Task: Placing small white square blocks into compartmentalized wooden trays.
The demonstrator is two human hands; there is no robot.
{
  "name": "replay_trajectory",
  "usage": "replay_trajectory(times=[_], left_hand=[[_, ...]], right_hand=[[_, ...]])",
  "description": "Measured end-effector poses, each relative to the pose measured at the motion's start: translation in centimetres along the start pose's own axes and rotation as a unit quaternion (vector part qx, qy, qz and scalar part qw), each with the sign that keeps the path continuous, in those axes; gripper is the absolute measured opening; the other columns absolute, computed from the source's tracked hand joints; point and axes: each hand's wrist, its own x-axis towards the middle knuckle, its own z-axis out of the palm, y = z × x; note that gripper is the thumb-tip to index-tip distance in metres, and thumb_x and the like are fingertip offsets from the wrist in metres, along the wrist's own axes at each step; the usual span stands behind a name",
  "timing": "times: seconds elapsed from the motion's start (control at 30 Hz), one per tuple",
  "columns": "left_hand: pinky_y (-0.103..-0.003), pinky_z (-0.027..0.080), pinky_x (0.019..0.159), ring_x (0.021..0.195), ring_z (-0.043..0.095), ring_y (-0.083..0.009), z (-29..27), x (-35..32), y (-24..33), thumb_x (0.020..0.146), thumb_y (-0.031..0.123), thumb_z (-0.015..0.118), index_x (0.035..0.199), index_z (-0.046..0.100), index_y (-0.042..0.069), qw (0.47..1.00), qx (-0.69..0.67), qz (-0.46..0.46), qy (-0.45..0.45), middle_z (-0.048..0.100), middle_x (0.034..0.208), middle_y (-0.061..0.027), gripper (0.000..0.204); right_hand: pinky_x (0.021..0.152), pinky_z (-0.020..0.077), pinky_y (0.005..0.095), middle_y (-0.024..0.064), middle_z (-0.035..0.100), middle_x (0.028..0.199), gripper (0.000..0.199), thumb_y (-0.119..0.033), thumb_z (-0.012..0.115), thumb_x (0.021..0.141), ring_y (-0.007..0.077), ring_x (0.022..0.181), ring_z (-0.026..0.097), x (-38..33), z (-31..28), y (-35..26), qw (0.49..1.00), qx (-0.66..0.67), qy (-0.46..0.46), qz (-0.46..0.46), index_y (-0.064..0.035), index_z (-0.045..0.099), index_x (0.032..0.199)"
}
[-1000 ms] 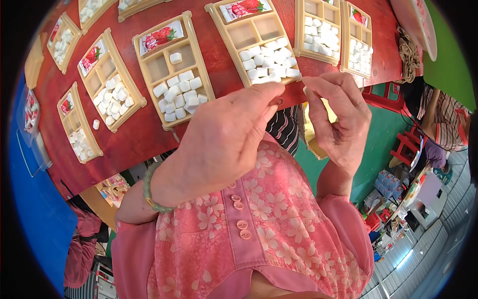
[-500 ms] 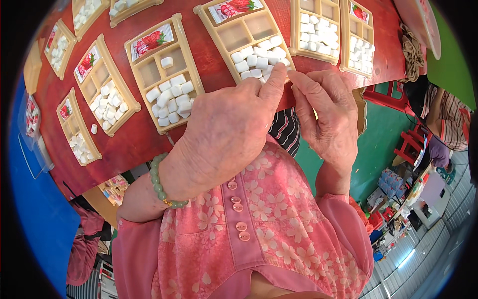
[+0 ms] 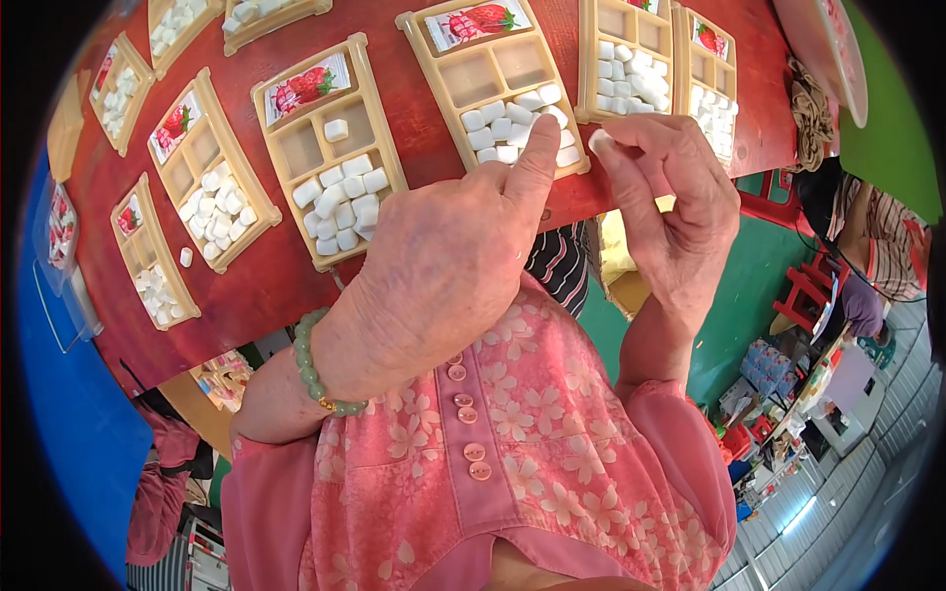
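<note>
The big red table (image 3: 414,187) is in front of me, and many tan trays lie on it. Each tray has a strawberry picture at one end and little boxes inside. Most boxes near me are full of small white blocks, and the boxes by the pictures look empty or hold just one block. So I think a good part of the filling is done, but more is left.

The tray right by my hands (image 3: 493,84) has its near boxes full of white blocks and its two middle boxes empty. The tray to its left (image 3: 330,163) has one lone block (image 3: 336,129) in a middle box and a heap in the near ones. One stray block (image 3: 185,257) lies on the table between two trays farther left.

My left hand (image 3: 443,266) is curled, with one finger sticking up to the edge of the near tray. It holds nothing that I can see.

My right hand (image 3: 670,187) pinches a small white block (image 3: 599,141) at its fingertips, up in the air just right of the near tray's corner. The block is so tiny, and half hidden, that I cannot tell which way its long side runs.
</note>
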Motion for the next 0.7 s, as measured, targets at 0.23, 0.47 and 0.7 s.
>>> replay_trajectory(times=[0.23, 0.47, 0.7], left_hand=[[-0.042, 0.056, 0.061, 0.072, 0.069, -0.0305, -0.2, 0.5, 0.4, 0.081, -0.003, 0.063, 0.148, 0.048, -0.002, 0.998, 0.047, -0.011, -0.043, 0.065, 0.082, -0.0128, 0.068], [-0.043, 0.056, 0.061, 0.072, 0.069, -0.0305, 0.1, 0.4, 0.1, 0.080, -0.003, 0.062, 0.148, 0.047, -0.003, 0.998, 0.037, -0.012, -0.039, 0.065, 0.082, -0.0127, 0.070], [-0.043, 0.056, 0.061, 0.072, 0.069, -0.0303, -0.3, 0.4, 0.3, 0.080, -0.003, 0.063, 0.146, 0.050, -0.002, 0.998, 0.031, -0.015, -0.061, 0.065, 0.083, -0.0118, 0.068]], right_hand=[[0.071, 0.0510, 0.0220, 0.0046, 0.070, 0.092, 0.013, 0.010, 0.074, 0.087, 0.0073, 0.079, 0.061, 1.0, 1.5, 0.5, 0.999, 0.047, -0.006, 0.019, 0.0021, 0.072, 0.098], [0.072, 0.0525, 0.0229, 0.0049, 0.070, 0.092, 0.012, 0.009, 0.073, 0.088, 0.0078, 0.080, 0.063, 1.4, 2.4, 1.3, 0.999, 0.010, -0.039, 0.007, 0.0030, 0.072, 0.098], [0.074, 0.0547, 0.0268, 0.0086, 0.070, 0.094, 0.011, 0.006, 0.073, 0.087, 0.0156, 0.083, 0.068, 1.6, 2.6, 1.1, 0.997, -0.044, -0.041, -0.042, 0.0021, 0.075, 0.097]])
